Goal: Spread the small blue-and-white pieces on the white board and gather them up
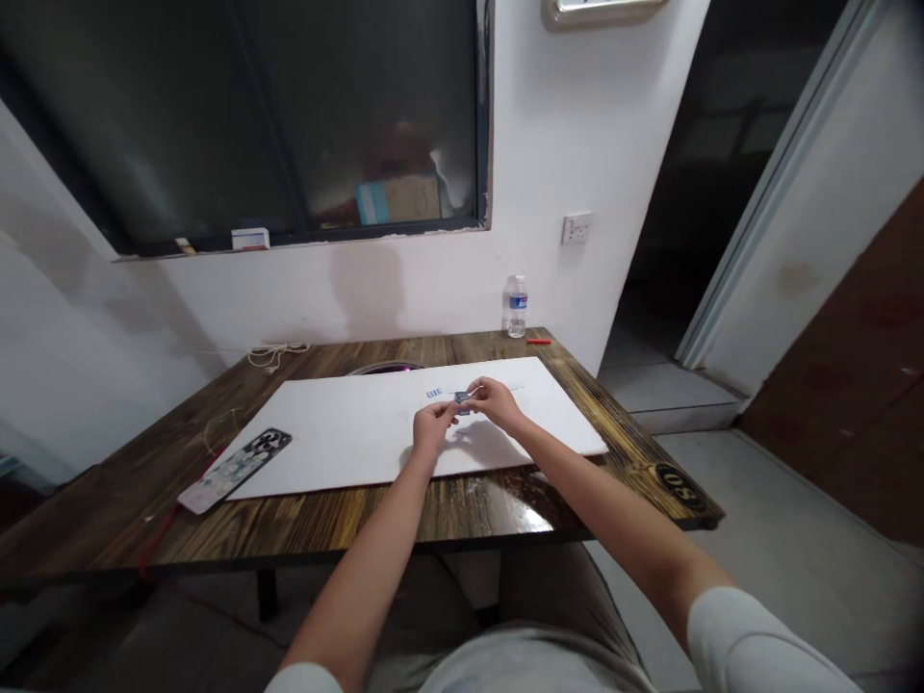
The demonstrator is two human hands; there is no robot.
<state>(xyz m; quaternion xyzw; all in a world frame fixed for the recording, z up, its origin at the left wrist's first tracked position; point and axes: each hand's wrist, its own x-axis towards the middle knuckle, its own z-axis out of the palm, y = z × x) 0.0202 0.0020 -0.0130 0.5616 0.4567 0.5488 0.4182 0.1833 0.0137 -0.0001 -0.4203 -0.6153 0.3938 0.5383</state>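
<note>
My left hand (433, 424) and my right hand (493, 400) meet above a white board (346, 443) on a dark wooden table (324, 520). Both pinch a small blue and grey object (462, 402) between their fingertips; it is too small to name. Another small blue and white piece (434, 393) lies on the board just behind my left hand. A thin light strip (514, 388) lies on the board behind my right hand.
A phone (235, 469) lies at the board's left corner. A water bottle (515, 307) and a red pen (538, 341) stand at the table's back right, a white cable (276, 353) at the back left. An open doorway is on the right.
</note>
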